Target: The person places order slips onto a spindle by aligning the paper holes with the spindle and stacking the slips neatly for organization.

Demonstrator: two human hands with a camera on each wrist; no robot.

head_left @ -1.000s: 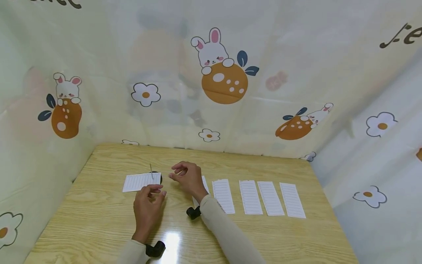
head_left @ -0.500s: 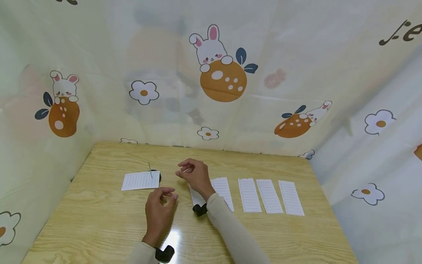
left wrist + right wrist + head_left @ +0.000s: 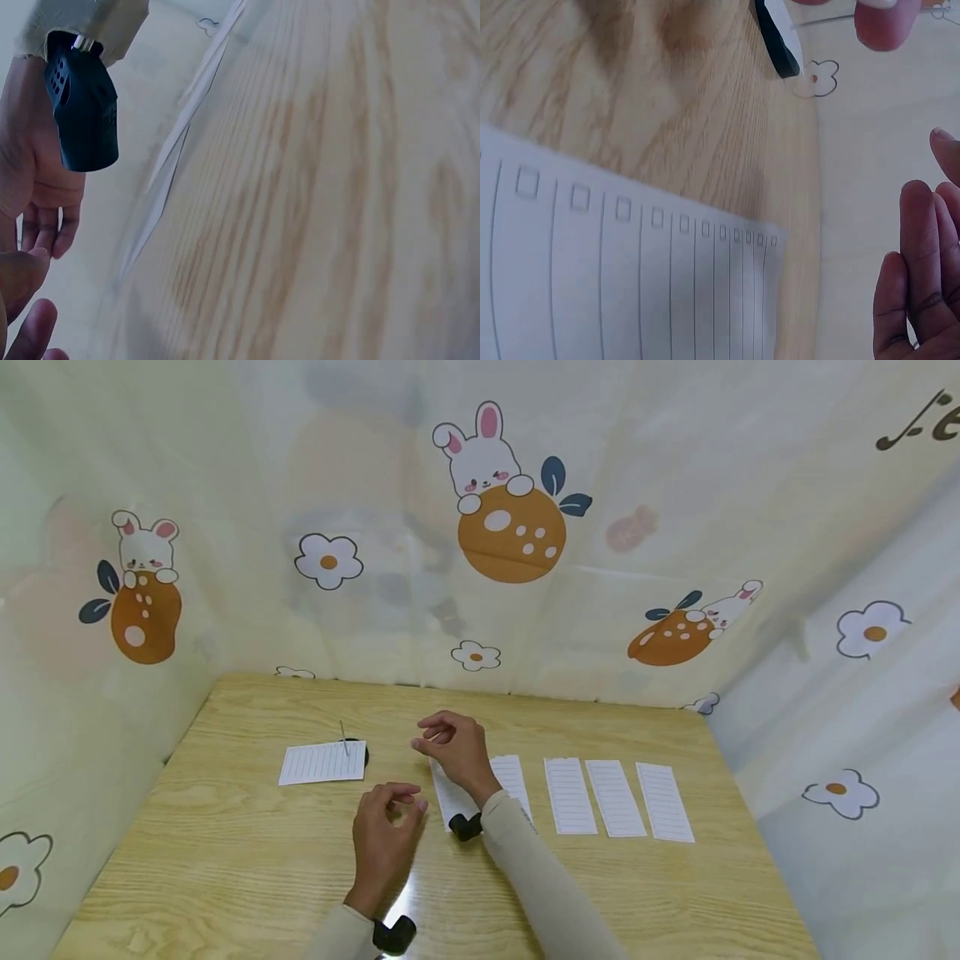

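Observation:
My right hand [image 3: 461, 752] hovers above the leftmost of several lined paper sheets [image 3: 447, 793] in a row, its fingers loosely bent with nothing between them. It partly covers that sheet. In the right wrist view the sheet [image 3: 630, 285] shows ruled lines and small checkboxes. Lower and to the left, my left hand [image 3: 386, 839] is held over the bare wood, fingers relaxed, holding nothing. At the left, another lined sheet [image 3: 318, 764] is pierced by a thin upright metal spike [image 3: 343, 735] on a round black base [image 3: 367, 753]. Neither hand touches the spike.
Farther right on the wooden table [image 3: 225, 860] lie more sheets, such as the rightmost sheet [image 3: 665, 802]. A printed curtain [image 3: 390, 635] hangs behind and along both sides. Each wrist wears a black camera, such as the left wrist camera [image 3: 395, 935].
Both hands have moved right, away from the spike. The right hand now covers more of the leftmost sheet in the row. The sheet on the spike stays in place.

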